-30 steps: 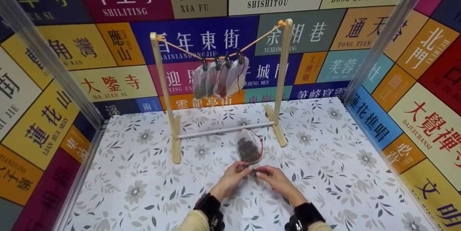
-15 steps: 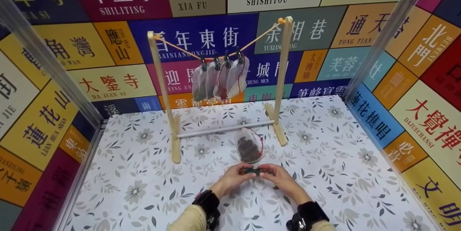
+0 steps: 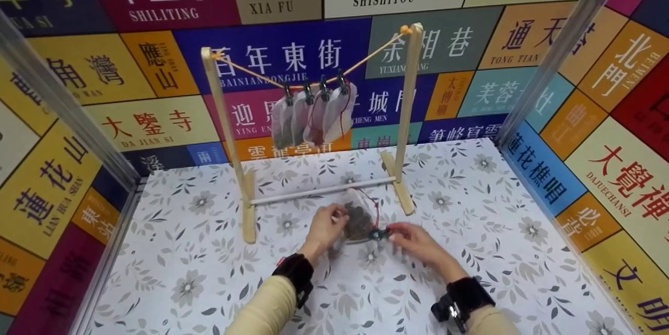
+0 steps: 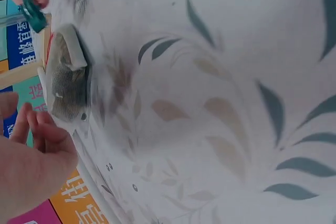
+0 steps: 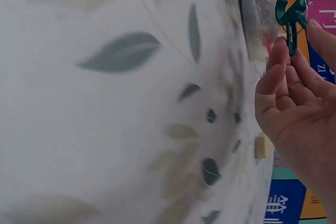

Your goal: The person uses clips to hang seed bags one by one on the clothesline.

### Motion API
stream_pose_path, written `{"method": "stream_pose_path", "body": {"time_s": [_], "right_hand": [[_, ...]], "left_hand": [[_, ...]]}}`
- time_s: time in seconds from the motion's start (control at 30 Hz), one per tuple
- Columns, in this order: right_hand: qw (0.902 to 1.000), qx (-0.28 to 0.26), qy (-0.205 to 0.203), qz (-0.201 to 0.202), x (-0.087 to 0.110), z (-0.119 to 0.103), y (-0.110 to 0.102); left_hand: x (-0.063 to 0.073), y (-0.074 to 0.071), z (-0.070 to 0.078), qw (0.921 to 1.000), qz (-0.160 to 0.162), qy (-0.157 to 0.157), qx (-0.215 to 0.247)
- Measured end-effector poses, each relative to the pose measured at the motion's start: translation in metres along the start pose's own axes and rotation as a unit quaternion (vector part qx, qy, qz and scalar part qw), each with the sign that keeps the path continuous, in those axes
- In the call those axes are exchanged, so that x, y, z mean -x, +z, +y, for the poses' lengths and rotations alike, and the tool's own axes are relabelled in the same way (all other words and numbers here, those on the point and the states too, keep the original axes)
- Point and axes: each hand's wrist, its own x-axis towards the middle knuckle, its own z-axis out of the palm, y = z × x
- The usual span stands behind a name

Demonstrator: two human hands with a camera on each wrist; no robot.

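A white mesh drawstring bag (image 3: 358, 219) with brown contents and a red string lies on the patterned cloth. Beside its left side is my left hand (image 3: 325, 228), fingers loosely bent; in the left wrist view they appear apart from the bag (image 4: 68, 90), with nothing between them. My right hand (image 3: 420, 246) pinches a dark green plastic clip (image 3: 377, 234) at the bag's lower right. The right wrist view shows this clip (image 5: 292, 11) by its handles between thumb and fingers, its rounded jaws pointing away from the hand.
Behind the bag stands a wooden rack with a left post (image 3: 225, 126), right post (image 3: 407, 105) and low white rod (image 3: 324, 191). From its sagging orange cord (image 3: 373, 55) several pouches (image 3: 313, 118) hang by dark clips. Sign-covered panels (image 3: 272, 58) enclose the table.
Both hands were together on the green clip in front of the bag. The left hand has let go and moved up-left beside the bag; the right has moved right with the clip.
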Motion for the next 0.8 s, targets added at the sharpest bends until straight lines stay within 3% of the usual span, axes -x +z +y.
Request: {"method": "stream_pose_path", "body": {"time_s": [0.07, 0.17, 0.4, 0.47, 0.6, 0.7, 0.8], "right_hand": [[0.9992, 0.033, -0.019, 0.010, -0.007, -0.013, -0.012], [0.9926, 0.101, -0.059, 0.034, -0.018, -0.038, -0.027], [0.9640, 0.209, -0.137, 0.091, -0.039, -0.110, -0.044], [0.9510, 0.232, -0.171, 0.113, -0.044, -0.130, -0.046], [0.9186, 0.282, -0.233, 0.149, -0.050, -0.165, -0.051], [0.8941, 0.319, -0.264, 0.171, -0.053, -0.188, -0.055], [0.8781, 0.342, -0.269, 0.198, -0.055, -0.211, -0.059]], "left_hand": [[-0.006, 0.003, -0.002, 0.9991, 0.036, 0.008, -0.019], [-0.013, 0.007, -0.003, 0.9986, 0.046, -0.008, -0.027], [-0.025, 0.010, -0.004, 0.9977, -0.044, -0.049, -0.014], [-0.027, 0.010, -0.005, 0.9971, -0.052, -0.056, -0.004], [-0.029, 0.009, -0.004, 0.9972, -0.035, -0.064, 0.016], [-0.029, 0.007, -0.001, 0.9981, -0.016, -0.049, 0.034], [-0.028, 0.003, 0.006, 0.9980, -0.012, -0.029, 0.056]]}}
